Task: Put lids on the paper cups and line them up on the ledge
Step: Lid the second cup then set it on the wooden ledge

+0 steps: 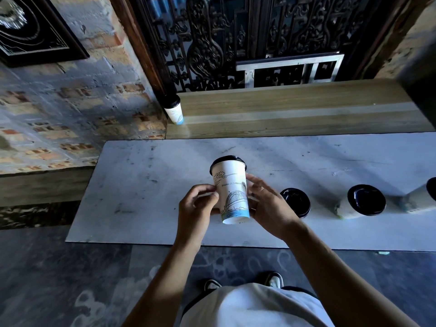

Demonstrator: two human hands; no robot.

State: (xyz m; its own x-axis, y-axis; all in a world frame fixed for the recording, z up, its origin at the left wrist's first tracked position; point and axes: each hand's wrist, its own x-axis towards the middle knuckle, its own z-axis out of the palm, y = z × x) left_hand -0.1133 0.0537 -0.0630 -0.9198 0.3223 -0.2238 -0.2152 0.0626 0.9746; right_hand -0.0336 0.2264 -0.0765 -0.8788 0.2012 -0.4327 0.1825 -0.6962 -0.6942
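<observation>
I hold a white paper cup (232,192) with a black lid on it, tilted away from me, above the white board (146,185). My left hand (197,208) grips its left side with curled fingers and thumb. My right hand (266,206) wraps round its right side. One lidded cup (174,109) stands at the left end of the wooden ledge (295,112). To the right on the board stand three more cups with black lids: one (295,202) just behind my right hand, another (363,201) further right, and a third (424,197) cut off by the frame edge.
A brick wall (70,109) lies to the left of the ledge, and a dark ornate metal grille (247,36) rises behind it. My shoes (273,279) stand on the grey stone floor in front of the board.
</observation>
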